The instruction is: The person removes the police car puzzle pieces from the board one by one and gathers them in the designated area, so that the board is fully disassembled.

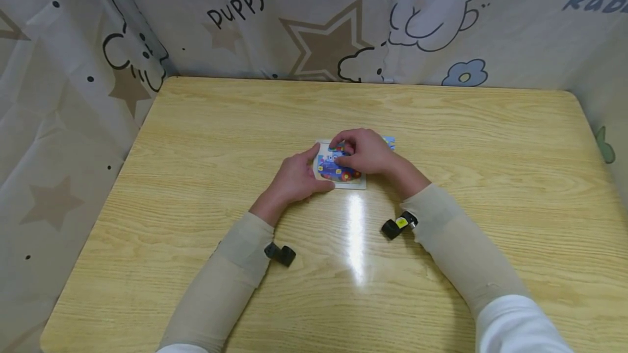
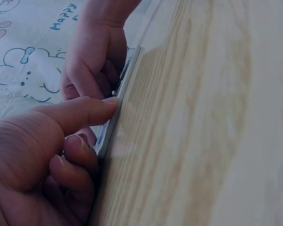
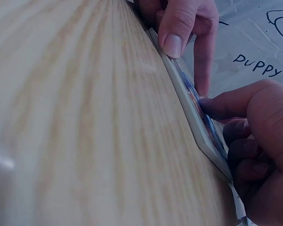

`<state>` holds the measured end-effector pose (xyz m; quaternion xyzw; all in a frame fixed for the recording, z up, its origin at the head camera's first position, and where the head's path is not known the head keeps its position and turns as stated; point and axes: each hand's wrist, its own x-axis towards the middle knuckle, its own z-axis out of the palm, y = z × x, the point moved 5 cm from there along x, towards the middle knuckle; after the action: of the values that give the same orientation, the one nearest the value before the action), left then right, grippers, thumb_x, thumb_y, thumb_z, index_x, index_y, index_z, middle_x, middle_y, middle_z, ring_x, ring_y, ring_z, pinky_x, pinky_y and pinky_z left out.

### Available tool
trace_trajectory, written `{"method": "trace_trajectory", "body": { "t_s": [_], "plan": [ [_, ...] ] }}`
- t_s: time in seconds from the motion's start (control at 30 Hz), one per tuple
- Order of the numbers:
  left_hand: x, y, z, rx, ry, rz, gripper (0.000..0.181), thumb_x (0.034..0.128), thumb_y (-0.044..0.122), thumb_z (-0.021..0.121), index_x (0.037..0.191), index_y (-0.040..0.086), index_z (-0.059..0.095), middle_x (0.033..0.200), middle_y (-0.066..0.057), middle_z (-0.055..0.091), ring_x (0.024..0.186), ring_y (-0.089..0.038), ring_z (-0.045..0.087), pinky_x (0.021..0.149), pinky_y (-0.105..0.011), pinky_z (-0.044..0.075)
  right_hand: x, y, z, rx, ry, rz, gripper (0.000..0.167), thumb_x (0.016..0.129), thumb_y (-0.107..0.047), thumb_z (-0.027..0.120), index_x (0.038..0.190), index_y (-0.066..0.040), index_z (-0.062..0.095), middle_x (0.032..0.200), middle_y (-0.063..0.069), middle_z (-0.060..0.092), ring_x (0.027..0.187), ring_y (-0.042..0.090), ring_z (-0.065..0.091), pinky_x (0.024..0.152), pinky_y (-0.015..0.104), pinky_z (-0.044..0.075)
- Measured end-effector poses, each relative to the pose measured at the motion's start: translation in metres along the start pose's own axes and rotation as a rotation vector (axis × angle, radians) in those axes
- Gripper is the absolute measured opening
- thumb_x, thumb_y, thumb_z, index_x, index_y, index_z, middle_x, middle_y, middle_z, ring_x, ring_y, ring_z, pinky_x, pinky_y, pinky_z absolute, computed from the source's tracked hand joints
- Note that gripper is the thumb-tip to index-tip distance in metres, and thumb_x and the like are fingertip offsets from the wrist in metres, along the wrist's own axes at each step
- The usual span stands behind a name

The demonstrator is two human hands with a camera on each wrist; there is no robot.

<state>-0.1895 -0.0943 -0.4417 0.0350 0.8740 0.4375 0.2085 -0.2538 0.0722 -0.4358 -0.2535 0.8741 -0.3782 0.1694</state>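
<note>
A small jigsaw puzzle board with a pale rim and a blue cartoon vehicle picture lies flat on the table. My left hand grips its left side, the thumb along the near edge and a finger at the upper left corner. Over the picture's upper part, my right hand is bent, its thumb and forefinger pinching a small colourful puzzle piece. In the right wrist view, the right thumb touches the picture side; the other fingers are curled under, and the piece is mostly hidden there.
Another blue puzzle piece shows just beyond the right hand, partly covered by it. The wooden table meets a printed cloth at the back and left. Small black cameras are strapped to both sleeved wrists.
</note>
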Motion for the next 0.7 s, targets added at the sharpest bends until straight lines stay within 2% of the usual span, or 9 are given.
{"method": "trace_trajectory", "body": {
  "t_s": [0.37,0.7],
  "plan": [
    [0.0003,-0.0001,-0.0001,-0.008,0.003,0.011,0.100,0.0807,0.031,0.085,0.160,0.016,0.025,0.062,-0.007,0.054,0.044,-0.021,0.052,0.045,-0.031,0.042,0.0026,-0.0001,0.0004,0.006,-0.028,0.008,0.023,0.089,-0.015,0.076,0.112,-0.015,0.070,0.066,0.002,0.047,0.060,0.021,0.046,0.069,0.035,0.037],
    [-0.0003,0.0005,-0.0004,-0.007,0.002,0.016,0.100,0.0810,0.031,0.085,0.160,0.014,0.025,0.060,-0.007,0.053,0.045,-0.020,0.050,0.045,-0.030,0.039,0.0021,0.0022,0.0001,0.102,0.009,0.030,0.025,0.087,-0.011,0.079,0.110,-0.014,0.071,0.063,0.003,0.040,0.059,0.022,0.042,0.069,0.036,0.037]
  ]
}}
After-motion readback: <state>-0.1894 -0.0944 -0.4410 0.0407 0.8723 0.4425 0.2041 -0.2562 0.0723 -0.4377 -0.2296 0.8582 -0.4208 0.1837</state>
